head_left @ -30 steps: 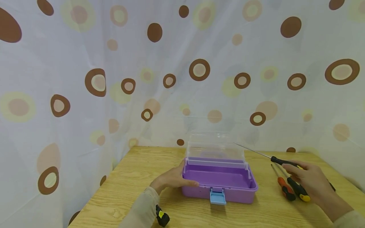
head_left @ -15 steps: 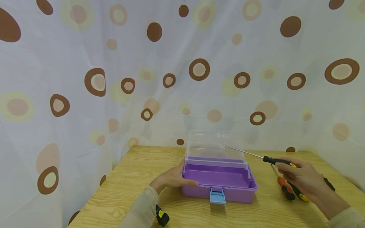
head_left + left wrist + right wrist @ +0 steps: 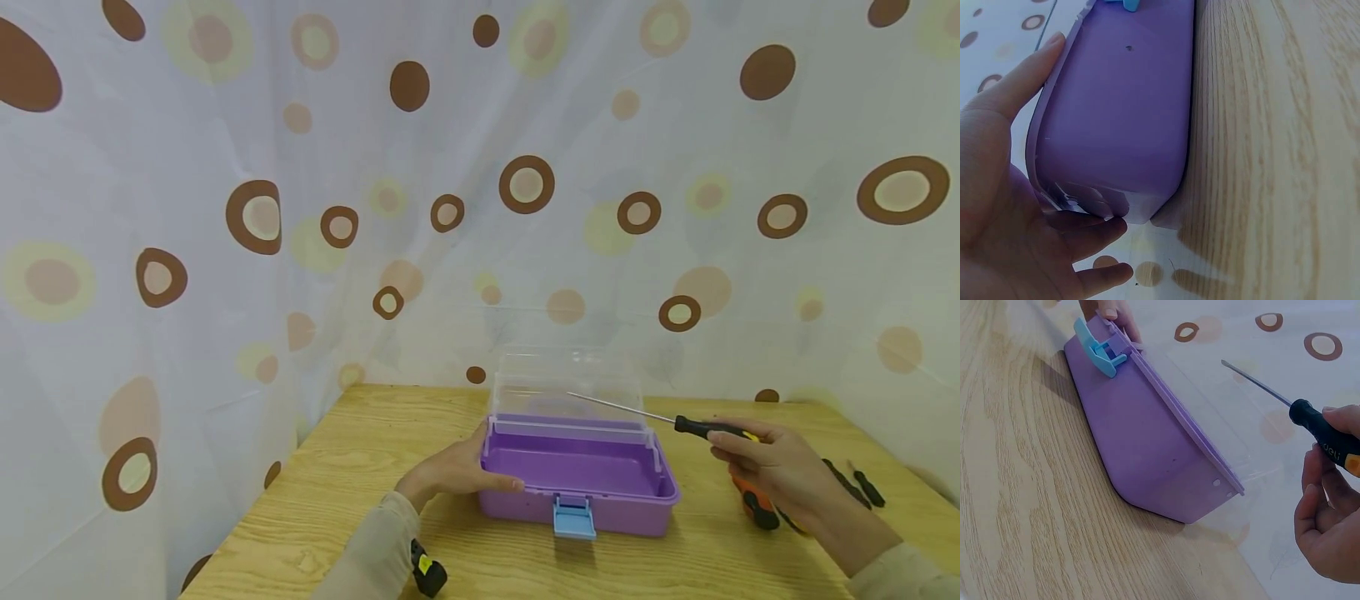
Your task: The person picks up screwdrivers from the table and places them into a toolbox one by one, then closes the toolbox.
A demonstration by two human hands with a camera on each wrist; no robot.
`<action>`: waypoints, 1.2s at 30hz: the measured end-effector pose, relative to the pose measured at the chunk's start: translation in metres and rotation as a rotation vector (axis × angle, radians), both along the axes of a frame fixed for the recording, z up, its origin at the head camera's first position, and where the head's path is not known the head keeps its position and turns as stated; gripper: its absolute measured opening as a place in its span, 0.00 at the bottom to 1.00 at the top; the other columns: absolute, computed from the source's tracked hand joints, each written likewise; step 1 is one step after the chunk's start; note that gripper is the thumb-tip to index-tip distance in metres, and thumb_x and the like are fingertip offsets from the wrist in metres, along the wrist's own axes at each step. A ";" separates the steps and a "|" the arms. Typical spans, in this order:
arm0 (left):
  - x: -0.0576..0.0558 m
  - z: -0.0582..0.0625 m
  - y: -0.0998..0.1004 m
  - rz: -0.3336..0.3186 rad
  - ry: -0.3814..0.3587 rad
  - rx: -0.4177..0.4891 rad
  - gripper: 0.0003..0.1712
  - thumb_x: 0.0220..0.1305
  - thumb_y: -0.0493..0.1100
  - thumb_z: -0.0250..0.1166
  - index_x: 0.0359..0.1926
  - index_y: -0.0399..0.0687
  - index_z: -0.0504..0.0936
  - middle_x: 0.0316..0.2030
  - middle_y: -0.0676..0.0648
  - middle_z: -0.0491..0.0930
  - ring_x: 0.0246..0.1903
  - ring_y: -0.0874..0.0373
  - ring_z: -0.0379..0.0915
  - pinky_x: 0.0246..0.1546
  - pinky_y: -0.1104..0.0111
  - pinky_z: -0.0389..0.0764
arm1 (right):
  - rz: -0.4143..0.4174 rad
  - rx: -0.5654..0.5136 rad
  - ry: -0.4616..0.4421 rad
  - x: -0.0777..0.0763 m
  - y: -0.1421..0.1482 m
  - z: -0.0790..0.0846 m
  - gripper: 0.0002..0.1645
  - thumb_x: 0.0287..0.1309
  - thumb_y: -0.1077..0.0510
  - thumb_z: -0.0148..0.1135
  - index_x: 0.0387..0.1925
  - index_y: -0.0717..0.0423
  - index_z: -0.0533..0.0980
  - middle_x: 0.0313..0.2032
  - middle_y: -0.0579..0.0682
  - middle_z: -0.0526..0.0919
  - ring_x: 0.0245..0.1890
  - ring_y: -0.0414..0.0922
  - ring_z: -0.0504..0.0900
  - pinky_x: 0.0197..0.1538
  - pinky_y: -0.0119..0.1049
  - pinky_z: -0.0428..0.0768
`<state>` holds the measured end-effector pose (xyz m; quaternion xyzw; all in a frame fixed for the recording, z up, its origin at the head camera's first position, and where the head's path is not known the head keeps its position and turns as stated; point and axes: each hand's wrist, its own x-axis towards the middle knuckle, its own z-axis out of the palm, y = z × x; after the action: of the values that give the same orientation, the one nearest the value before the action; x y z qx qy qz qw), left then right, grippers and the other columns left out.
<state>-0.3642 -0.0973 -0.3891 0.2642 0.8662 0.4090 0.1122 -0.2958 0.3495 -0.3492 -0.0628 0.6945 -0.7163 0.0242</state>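
Observation:
A purple toolbox (image 3: 615, 515) stands on the wooden table, its transparent lid (image 3: 558, 367) tipped back and its blue latch (image 3: 574, 520) hanging down at the front. My left hand (image 3: 453, 468) holds the box's left end, thumb along the front rim and fingers against the side wall, as the left wrist view shows. Pinched by its black-and-yellow handle in my right hand (image 3: 787, 475) is a screwdriver (image 3: 1310, 419). Its shaft points left, overlapping the lid and back right of the box in the head view. The box's visible inside holds nothing.
An orange-and-black screwdriver (image 3: 759, 505) lies right of the box, partly behind my right hand. Farther right are a dark slim tool (image 3: 846, 482) and a small dark screwdriver (image 3: 870, 490). A black-and-yellow object (image 3: 429, 573) lies by my left sleeve. A spotted curtain (image 3: 465, 167) hangs behind.
My right hand has carried the screwdriver leftward, from above the other tools to the right edge of the box. The left hand and the box have stayed in place.

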 end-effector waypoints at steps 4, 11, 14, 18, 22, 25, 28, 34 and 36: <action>0.000 0.000 0.000 0.001 0.003 -0.003 0.74 0.56 0.65 0.76 0.83 0.47 0.33 0.75 0.38 0.62 0.71 0.41 0.62 0.69 0.44 0.62 | 0.012 0.019 0.013 -0.002 -0.006 -0.001 0.14 0.75 0.59 0.62 0.51 0.42 0.88 0.50 0.47 0.76 0.45 0.40 0.84 0.42 0.33 0.83; 0.001 0.002 0.001 0.015 -0.001 -0.013 0.75 0.55 0.65 0.76 0.83 0.46 0.33 0.75 0.36 0.62 0.70 0.40 0.63 0.69 0.44 0.62 | 0.038 0.067 0.035 -0.007 -0.019 -0.005 0.14 0.76 0.59 0.60 0.56 0.48 0.86 0.55 0.50 0.72 0.47 0.39 0.83 0.45 0.34 0.82; 0.002 0.002 0.001 0.017 -0.006 -0.010 0.74 0.55 0.65 0.76 0.83 0.47 0.33 0.75 0.35 0.62 0.70 0.40 0.63 0.70 0.44 0.62 | 0.028 0.158 0.042 -0.008 -0.025 -0.007 0.16 0.75 0.55 0.61 0.59 0.46 0.84 0.68 0.61 0.63 0.51 0.40 0.80 0.46 0.35 0.82; 0.002 0.002 0.001 0.011 -0.004 -0.001 0.74 0.56 0.64 0.76 0.83 0.48 0.33 0.75 0.35 0.61 0.70 0.39 0.63 0.70 0.44 0.62 | 0.039 0.226 0.052 -0.010 -0.031 -0.010 0.20 0.75 0.53 0.62 0.64 0.50 0.81 0.79 0.68 0.28 0.70 0.52 0.63 0.46 0.34 0.78; 0.003 0.002 0.000 0.014 0.001 0.000 0.75 0.55 0.64 0.77 0.84 0.49 0.32 0.75 0.35 0.61 0.71 0.39 0.62 0.70 0.44 0.62 | 0.042 0.240 0.058 -0.014 -0.037 -0.012 0.22 0.74 0.54 0.63 0.65 0.56 0.80 0.78 0.67 0.21 0.77 0.60 0.41 0.47 0.33 0.77; 0.003 0.002 0.000 0.009 0.002 0.008 0.74 0.55 0.63 0.77 0.84 0.50 0.32 0.75 0.37 0.61 0.71 0.40 0.62 0.70 0.44 0.62 | 0.037 0.273 0.060 -0.016 -0.042 -0.014 0.23 0.74 0.52 0.63 0.65 0.56 0.79 0.78 0.68 0.43 0.67 0.52 0.64 0.49 0.35 0.77; 0.004 0.002 0.000 0.003 -0.001 0.015 0.74 0.56 0.63 0.77 0.84 0.50 0.32 0.75 0.37 0.61 0.71 0.41 0.62 0.70 0.44 0.62 | 0.038 0.309 0.053 -0.017 -0.047 -0.014 0.28 0.73 0.50 0.64 0.68 0.57 0.76 0.73 0.62 0.58 0.56 0.44 0.71 0.56 0.42 0.76; 0.003 0.002 -0.001 0.024 -0.005 -0.013 0.75 0.55 0.65 0.76 0.84 0.48 0.33 0.76 0.37 0.60 0.72 0.40 0.61 0.70 0.44 0.61 | 0.049 0.294 0.041 -0.020 -0.055 -0.015 0.32 0.70 0.49 0.67 0.69 0.60 0.75 0.76 0.66 0.54 0.73 0.59 0.57 0.68 0.61 0.66; 0.003 0.002 -0.001 0.028 -0.005 -0.019 0.75 0.55 0.65 0.76 0.84 0.48 0.33 0.77 0.37 0.59 0.72 0.40 0.61 0.70 0.45 0.61 | 0.047 0.294 0.045 -0.022 -0.058 -0.015 0.31 0.70 0.50 0.68 0.68 0.60 0.76 0.74 0.65 0.59 0.69 0.57 0.61 0.65 0.57 0.70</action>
<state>-0.3611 -0.0980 -0.3876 0.2498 0.8734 0.4030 0.1109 -0.3174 0.2920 -0.3646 -0.0907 0.7905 -0.6047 0.0343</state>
